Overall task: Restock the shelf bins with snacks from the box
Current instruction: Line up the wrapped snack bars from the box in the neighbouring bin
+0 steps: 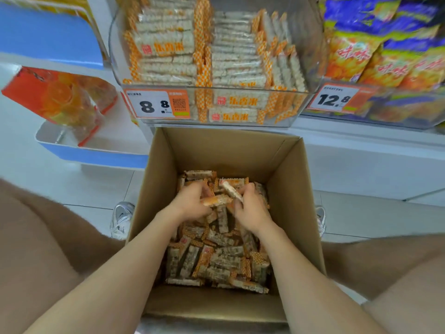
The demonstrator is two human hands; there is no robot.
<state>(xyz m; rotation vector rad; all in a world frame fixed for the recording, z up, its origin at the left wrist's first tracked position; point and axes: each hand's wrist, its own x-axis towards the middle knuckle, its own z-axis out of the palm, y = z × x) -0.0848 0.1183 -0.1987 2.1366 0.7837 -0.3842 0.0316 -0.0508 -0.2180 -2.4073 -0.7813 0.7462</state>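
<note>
- Both hands are down inside the box. The left hand [192, 201] is curled around a few snack bars [216, 256], and one orange-ended bar [216, 200] is pinched at its fingertips.
- The right hand [252, 210] is closed on another bar [232, 191], which is tilted up out of the heap. The two hands are seen close together over the far half of the pile.
- The cardboard box [284, 165] is set on the floor between the knees with its top open. Its bottom is covered by a loose jumble of wrapped bars.
- Just above the box's far edge the clear bin [240, 90] is seen, well filled. The same bars are stacked flat in two columns, and more are stood on edge at the right.
- A price tag [157, 104] reading 8.8 is fixed to the left of the bin's front.
- To the right, a neighbouring bin is packed with blue and yellow bags [375, 44] and marked by a second tag [333, 98] reading 12.8.
- To the left, an orange carton [55, 97] is propped at a tilt on a blue-edged shelf [96, 155].
- A white shoe [121, 220] is glimpsed just beside the box's left wall.
</note>
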